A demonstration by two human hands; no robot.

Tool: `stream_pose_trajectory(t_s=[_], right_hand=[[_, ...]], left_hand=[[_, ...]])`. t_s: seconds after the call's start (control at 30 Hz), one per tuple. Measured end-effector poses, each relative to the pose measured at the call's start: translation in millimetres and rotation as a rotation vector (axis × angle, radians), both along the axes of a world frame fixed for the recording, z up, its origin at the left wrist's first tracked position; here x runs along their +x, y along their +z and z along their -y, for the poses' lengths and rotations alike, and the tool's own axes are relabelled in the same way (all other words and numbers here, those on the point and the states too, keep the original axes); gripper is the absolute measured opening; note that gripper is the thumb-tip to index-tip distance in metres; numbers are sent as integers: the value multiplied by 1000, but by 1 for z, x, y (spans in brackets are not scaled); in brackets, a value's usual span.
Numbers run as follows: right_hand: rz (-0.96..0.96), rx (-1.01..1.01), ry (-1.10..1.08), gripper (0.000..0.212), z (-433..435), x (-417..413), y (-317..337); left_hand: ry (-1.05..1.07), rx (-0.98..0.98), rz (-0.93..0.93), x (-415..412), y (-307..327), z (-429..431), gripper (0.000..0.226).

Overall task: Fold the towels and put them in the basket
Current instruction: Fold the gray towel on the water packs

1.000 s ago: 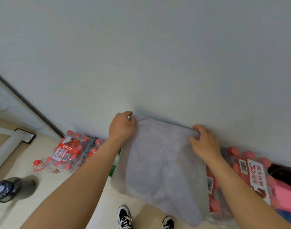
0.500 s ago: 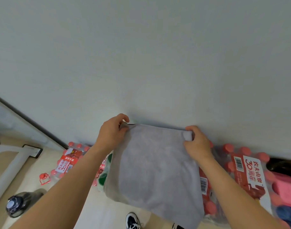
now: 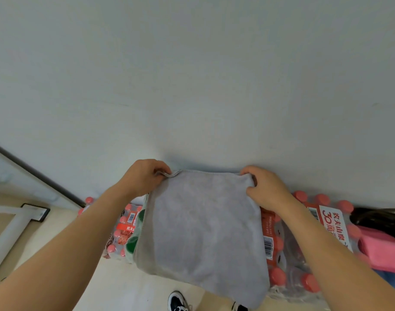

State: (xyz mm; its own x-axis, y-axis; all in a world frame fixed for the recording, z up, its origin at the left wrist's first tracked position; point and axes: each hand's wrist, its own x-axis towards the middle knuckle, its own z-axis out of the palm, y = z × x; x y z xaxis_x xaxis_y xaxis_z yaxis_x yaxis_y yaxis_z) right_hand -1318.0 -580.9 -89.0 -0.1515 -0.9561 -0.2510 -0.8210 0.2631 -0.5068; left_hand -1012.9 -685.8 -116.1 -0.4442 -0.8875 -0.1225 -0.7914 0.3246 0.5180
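Observation:
A grey towel (image 3: 203, 232) hangs folded in the air in front of me, its top edge level and its lower edge drooping toward the floor. My left hand (image 3: 145, 177) pinches the top left corner, where two layers show between the fingers. My right hand (image 3: 264, 187) grips the top right corner with curled fingers. A folded pink towel (image 3: 380, 250) lies at the right edge, with a blue one (image 3: 391, 280) below it. No basket is in view.
A white wall (image 3: 192, 75) fills the upper view. Shrink-wrapped packs of red-capped water bottles (image 3: 304, 254) stand on the floor against the wall, behind the towel. My shoes (image 3: 177, 301) show at the bottom. A white frame (image 3: 12, 227) lies on the floor at left.
Both hands have kept their hold on the top corners and drawn slightly closer together. The view has shifted a little; the dark bottle at the left has gone out of frame.

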Motion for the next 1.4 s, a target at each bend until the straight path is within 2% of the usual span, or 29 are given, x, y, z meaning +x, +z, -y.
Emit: stream_pose_trajectory(t_s=[0.13, 0.2, 0.33, 0.4, 0.6, 0.77, 0.87, 0.97, 1.07, 1.23, 1.3, 1.4], right_hand=[[24, -23, 36, 20, 3, -3, 3], [7, -35, 36, 11, 3, -5, 5], [-129, -63, 86, 18, 3, -11, 12], [-212, -45, 147, 18, 5, -14, 14], [-373, -66, 291, 18, 10, -17, 20], [-337, -69, 316, 17, 13, -26, 23], [-261, -92, 268, 16, 12, -28, 25], [-194, -81, 219, 15, 11, -29, 25], [-141, -75, 166, 14, 11, -30, 26], [-40, -83, 18, 14, 8, -32, 26], [39, -81, -30, 16, 5, -34, 26], [185, -57, -72, 27, 4, -36, 30]], left_hand=[[9, 80, -24, -1, 4, 7, 19], [53, 107, -93, 0, 5, 9, 19], [51, 82, -179, 2, 1, 10, 29], [-5, 71, -133, 1, 1, 10, 37], [-213, 41, 86, -3, 8, 19, 32], [-292, 117, 101, -6, 17, 26, 28], [-331, 96, 157, -6, 19, 29, 25], [-254, 39, 163, -3, 16, 33, 20], [-88, 108, 44, 0, 13, 36, 13], [239, 278, -339, 8, 11, 25, 10], [325, 330, -478, 10, 13, 17, 11], [383, 342, -582, 13, 21, 4, 15]])
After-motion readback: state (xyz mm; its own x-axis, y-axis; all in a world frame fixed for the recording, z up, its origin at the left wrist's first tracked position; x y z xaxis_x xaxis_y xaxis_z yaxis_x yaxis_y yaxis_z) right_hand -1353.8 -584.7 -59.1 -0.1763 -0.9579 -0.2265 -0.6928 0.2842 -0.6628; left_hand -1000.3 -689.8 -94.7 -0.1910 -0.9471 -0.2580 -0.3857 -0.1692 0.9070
